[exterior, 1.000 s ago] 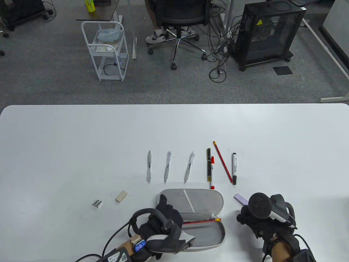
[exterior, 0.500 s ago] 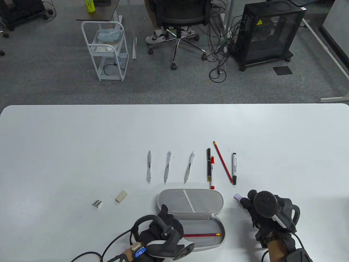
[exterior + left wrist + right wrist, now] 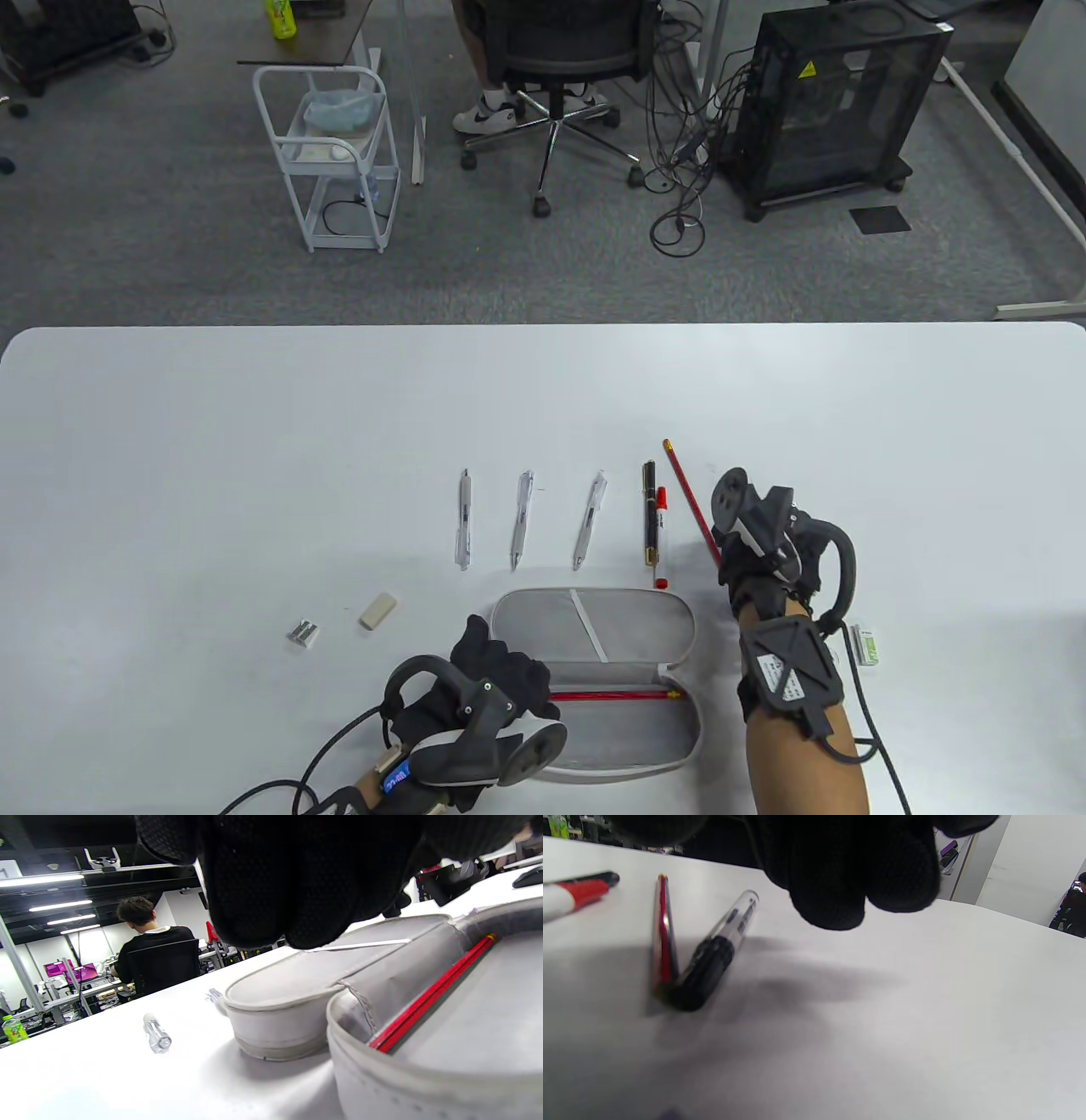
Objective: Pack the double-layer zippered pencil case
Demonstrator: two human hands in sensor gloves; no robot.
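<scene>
The grey pencil case (image 3: 624, 626) lies open near the table's front edge, both halves facing up. A red pencil (image 3: 607, 695) rests along the hinge inside it, also seen as the red pencil (image 3: 428, 1001) in the left wrist view. My left hand (image 3: 496, 658) sits over the case's left end with its fingers (image 3: 275, 899) loosely curled and holding nothing. My right hand (image 3: 738, 560) hovers over the black-capped marker (image 3: 712, 959) and a second red pencil (image 3: 687, 492). Its fingertips (image 3: 840, 899) hang just above the table, empty. The hand hides the marker in the table view.
Beyond the case lie three clear pens (image 3: 522, 519), a black-and-gold pen (image 3: 649, 514) and a red marker (image 3: 660, 536). An eraser (image 3: 377, 610) and a metal sharpener (image 3: 302, 633) lie at front left. A small white-and-green box (image 3: 868, 643) lies right of my right forearm.
My right hand left the purple note near the front edge and moved forward and left to above the black marker. My left hand shifted slightly left at the case's end.
</scene>
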